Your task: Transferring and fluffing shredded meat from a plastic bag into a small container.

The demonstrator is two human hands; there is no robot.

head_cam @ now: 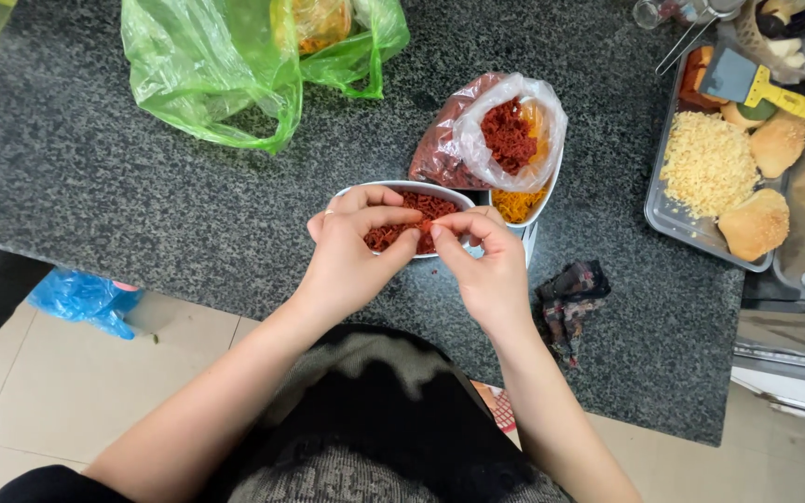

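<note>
My left hand [351, 256] and right hand [486, 265] meet fingertip to fingertip, pinching red shred [424, 226] directly over white bowl [365, 190] so crumbs drop inside; open bag [505, 130] propped behind, within reach.

The left hand [351, 256] and right hand [486, 270] cover the near rim of the white bowl [440, 191] of red shreds. The metal tray [668, 219] at the counter's right edge runs out of frame, its tools cut off.

Speckled counter [95, 177], green bag [225, 65], tray [668, 219]
</note>
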